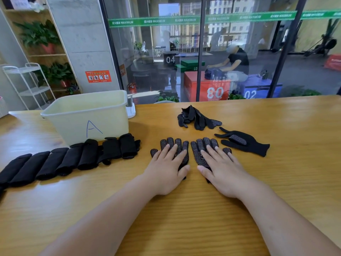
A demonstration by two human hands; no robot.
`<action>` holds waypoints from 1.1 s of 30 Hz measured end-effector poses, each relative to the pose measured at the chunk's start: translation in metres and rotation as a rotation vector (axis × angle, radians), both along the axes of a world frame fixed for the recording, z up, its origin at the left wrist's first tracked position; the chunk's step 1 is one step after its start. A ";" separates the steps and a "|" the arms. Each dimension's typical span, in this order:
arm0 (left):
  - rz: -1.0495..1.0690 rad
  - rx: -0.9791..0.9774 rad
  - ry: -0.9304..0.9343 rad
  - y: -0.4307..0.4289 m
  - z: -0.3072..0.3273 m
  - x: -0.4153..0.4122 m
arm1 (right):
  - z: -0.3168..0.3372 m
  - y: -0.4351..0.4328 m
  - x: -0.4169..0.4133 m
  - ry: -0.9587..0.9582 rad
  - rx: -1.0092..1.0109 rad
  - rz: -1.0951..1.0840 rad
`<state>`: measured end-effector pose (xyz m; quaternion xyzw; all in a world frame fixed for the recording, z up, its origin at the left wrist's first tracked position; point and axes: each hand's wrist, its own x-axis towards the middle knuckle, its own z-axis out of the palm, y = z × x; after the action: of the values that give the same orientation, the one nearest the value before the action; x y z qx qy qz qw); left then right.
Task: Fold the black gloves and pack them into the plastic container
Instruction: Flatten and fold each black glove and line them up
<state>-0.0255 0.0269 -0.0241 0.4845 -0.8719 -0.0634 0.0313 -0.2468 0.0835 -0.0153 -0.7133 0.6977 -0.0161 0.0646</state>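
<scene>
Two black dotted gloves lie flat side by side, palm-dots up, on the wooden table (184, 209). My left hand (167, 169) rests flat on the left glove (170, 144), fingers spread. My right hand (223, 169) lies flat on the right glove (203, 145). Another glove (243, 142) lies loose to the right. A small heap of gloves (196, 118) sits further back. A row of several folded gloves (70, 159) stretches along the left. The cream plastic container (86, 115), marked "A", stands behind that row.
A small white object (131, 108) stands just right of the container. A glass wall runs behind the table's far edge, with a person seated beyond it. A white rack (27, 84) and plant shelves stand at the far left.
</scene>
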 end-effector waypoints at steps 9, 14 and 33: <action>-0.032 -0.082 0.075 0.019 0.002 0.012 | 0.000 0.015 0.004 -0.077 -0.109 -0.004; -0.137 -0.024 0.020 0.041 -0.007 0.034 | -0.003 0.040 0.006 -0.096 -0.025 0.052; 0.221 -0.179 0.352 0.025 -0.001 0.052 | -0.005 0.033 -0.009 -0.098 -0.302 -0.420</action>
<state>0.0265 0.0522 -0.0255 0.5540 -0.7967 -0.0657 0.2325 -0.2560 0.1164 -0.0202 -0.5527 0.8162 -0.1675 -0.0135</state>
